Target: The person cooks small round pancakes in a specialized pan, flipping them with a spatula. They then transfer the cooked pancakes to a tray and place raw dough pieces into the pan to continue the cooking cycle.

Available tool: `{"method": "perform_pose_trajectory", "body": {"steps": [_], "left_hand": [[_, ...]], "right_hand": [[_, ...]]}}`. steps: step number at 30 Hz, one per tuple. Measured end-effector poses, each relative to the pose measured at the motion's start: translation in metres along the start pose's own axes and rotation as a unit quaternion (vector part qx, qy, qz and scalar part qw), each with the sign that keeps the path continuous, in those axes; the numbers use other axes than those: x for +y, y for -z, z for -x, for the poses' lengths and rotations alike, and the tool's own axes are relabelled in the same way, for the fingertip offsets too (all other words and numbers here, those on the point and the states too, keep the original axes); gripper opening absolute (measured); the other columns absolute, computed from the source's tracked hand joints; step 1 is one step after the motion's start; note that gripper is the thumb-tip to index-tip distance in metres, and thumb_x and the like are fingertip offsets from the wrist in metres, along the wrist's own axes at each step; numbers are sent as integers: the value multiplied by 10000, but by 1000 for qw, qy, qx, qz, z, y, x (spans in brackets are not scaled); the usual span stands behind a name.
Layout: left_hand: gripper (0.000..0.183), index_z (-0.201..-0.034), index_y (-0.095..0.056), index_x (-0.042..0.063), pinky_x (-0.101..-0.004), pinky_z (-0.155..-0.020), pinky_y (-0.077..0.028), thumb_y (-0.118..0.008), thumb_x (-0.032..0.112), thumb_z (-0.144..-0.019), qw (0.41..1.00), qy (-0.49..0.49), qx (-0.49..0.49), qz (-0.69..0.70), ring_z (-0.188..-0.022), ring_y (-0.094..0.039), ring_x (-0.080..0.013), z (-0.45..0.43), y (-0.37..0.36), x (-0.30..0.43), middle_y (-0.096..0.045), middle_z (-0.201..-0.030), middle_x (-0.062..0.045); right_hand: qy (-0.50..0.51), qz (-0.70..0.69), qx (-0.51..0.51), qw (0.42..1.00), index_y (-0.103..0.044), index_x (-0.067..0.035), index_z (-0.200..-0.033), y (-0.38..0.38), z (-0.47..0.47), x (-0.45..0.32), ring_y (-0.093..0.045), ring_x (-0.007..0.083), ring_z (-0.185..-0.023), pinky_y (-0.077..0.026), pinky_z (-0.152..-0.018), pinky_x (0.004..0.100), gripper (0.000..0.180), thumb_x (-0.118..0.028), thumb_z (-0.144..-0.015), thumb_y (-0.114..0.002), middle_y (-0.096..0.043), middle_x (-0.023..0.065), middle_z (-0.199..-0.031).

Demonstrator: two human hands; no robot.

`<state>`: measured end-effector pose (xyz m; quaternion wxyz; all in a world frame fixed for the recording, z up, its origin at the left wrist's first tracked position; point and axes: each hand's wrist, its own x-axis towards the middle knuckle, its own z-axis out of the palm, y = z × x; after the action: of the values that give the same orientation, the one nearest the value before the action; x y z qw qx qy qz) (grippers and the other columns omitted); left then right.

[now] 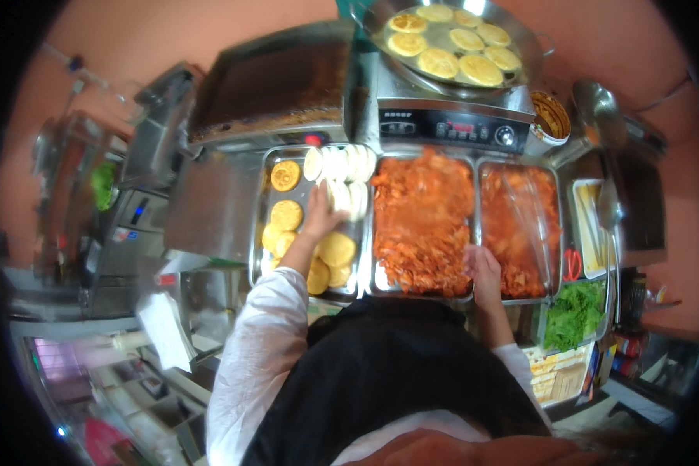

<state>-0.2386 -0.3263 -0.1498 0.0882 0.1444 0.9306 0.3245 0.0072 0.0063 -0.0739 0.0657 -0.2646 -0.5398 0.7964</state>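
My left hand (320, 212) reaches over a metal tray (255, 233), its fingers at the near end of rows of pale, uncooked flat rounds (341, 166). Golden cooked flatbreads (336, 250) lie around my wrist in the same tray. Whether the fingers touch a pale round is hard to tell. My right hand (483, 268) is at the rim between two metal trays, its fingers partly curled, and nothing can be made out in it. The left of these holds chopped orange-red food (424, 227); the right one holds similar food (518, 204) under what looks like clear film or tongs.
Beyond the trays, a wide pan (454, 41) of frying rounds stands on an induction cooker (454, 119). A flat griddle (274, 81) is at its left. To the right are a stained tub (550, 125), red-handled scissors (572, 265) and lettuce (574, 314).
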Motion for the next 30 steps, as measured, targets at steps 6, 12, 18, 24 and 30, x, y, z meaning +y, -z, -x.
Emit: {"method": "perform_pose_trajectory", "body": {"steps": [6,12,18,24,30], "left_hand": [[861,-1434,-295,102,-476,-1115,-235,-761,269,-730,992,-78,33,-92,-1364,-186,-458,18,6,57,-186,-1470,-287],[832,-1423,-339,171,-517,-1109,-184,-761,320,-722,974,-63,32,-217,-1329,-214,-473,18,-10,60,-243,-1430,-282],[600,-1366,-418,105,-404,-1038,-354,-662,249,-837,983,-52,136,115,-1261,-407,-365,-8,15,-51,-408,-1360,-241],[559,-1343,-412,19,-316,-888,-459,-633,195,-861,890,216,172,364,-1087,-551,-231,-54,46,-86,-536,-1236,-178],[603,-1426,-310,39,-368,-902,-490,-564,46,-879,839,185,206,468,-1107,-552,-269,-96,40,-156,-497,-1294,-165]], "right_hand": [[-9,-17,3,1000,-592,-13,-1050,3,0,4,-507,82,-659,-446,-596,225,294,-236,-1010,-405,-558,17,-822],[10,-8,5,1000,-591,1,-1046,8,2,8,-509,86,-655,-442,-590,224,297,-228,-1008,-405,-557,18,-810],[-3,-11,33,999,-591,-4,-1050,13,7,12,-511,87,-644,-452,-577,225,294,-239,-1002,-421,-565,24,-810],[4,0,57,998,-598,-16,-1047,19,15,13,-515,81,-628,-451,-565,212,281,-242,-996,-437,-570,20,-803],[10,37,58,998,-620,-45,-1029,12,14,2,-494,53,-644,-415,-547,192,256,-241,-988,-459,-554,-19,-785]]}}
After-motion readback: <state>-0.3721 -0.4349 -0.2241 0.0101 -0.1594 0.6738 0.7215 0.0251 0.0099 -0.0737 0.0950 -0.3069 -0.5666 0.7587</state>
